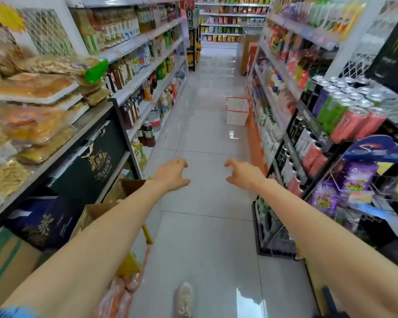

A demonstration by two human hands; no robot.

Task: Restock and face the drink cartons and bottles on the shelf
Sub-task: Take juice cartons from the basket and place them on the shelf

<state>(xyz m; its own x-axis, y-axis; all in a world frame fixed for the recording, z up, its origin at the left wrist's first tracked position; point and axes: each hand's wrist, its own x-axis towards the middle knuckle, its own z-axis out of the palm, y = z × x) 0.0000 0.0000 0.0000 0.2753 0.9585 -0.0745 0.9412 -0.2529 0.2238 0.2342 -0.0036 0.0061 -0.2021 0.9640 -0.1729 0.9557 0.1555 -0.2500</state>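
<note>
Black sign (394,45) top R w/ green claw logo, Monster-style. Below it, rack of tall drink cans (345,111): pink, green, purple, black, tops up. Dark green gift box (94,164) on L, gold characters, unreadable. Brown drink bottles (124,73) in rows on L shelves. White-and-green drink packs (270,125) on R shelves, labels blurred. White plastic basket w/ red rim (237,111) on floor by R shelving. L hand (172,174) & R hand (244,174) out over aisle, each grip loosely curled, holding nothing.
</note>
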